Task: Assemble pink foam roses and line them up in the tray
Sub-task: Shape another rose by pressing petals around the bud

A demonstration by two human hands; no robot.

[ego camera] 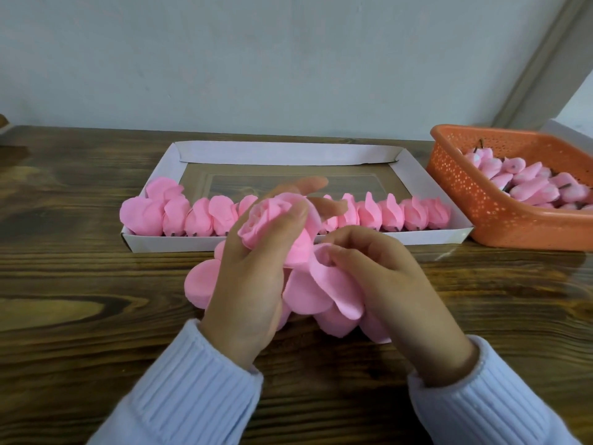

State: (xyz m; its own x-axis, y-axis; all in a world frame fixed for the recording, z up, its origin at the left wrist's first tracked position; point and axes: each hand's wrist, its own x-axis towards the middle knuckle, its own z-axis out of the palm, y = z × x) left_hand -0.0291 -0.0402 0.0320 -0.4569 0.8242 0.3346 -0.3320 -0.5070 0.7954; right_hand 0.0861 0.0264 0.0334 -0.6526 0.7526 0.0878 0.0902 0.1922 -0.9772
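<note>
Dark wood table (80, 284) carries a white tray (179, 244) just beyond the left hand (256, 271). An orange basket (500, 216) sits beyond and right of the right hand (394, 284). Loose pink petals (202, 284) lie under both hands.

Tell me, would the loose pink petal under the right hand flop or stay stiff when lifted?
Probably floppy: the petal curls where the right hand pinches it. Likely very light, since it looks thin. Seemingly forgiving too: the left hand squeezes the rose without visible tearing.
</note>
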